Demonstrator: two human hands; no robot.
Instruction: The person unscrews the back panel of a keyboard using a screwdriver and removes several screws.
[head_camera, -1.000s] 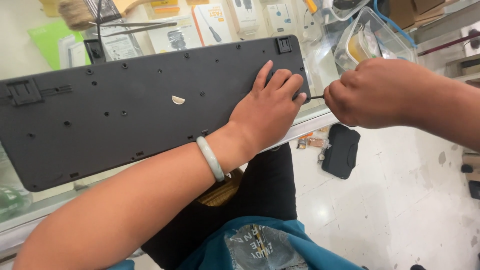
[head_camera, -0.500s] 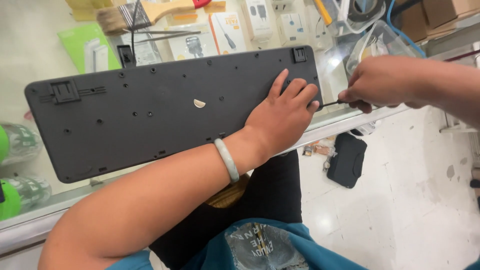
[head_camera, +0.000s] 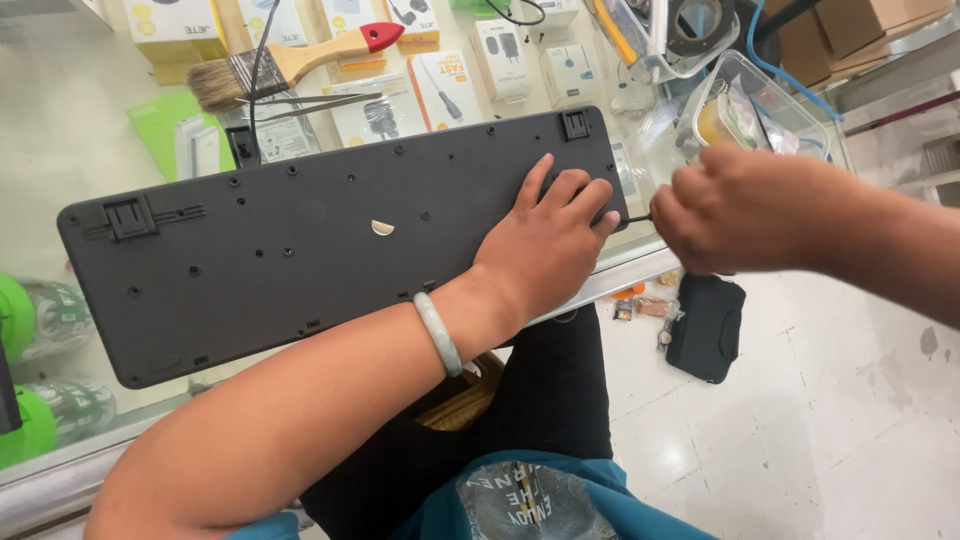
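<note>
**Working the corner of the upturned keyboard**

The black keyboard (head_camera: 300, 240) lay face down on the glass counter (head_camera: 60, 470), back panel up. My left hand (head_camera: 545, 245) pressed flat on its right end, fingers spread, pinning it. My right hand (head_camera: 740, 205) was curled tight around a thin dark tool (head_camera: 638, 217), tip at the keyboard's right edge. I judged this the unfastening step; next called for steady pressure and a firm hold-down. A paintbrush (head_camera: 290, 62) lay beyond.
</note>
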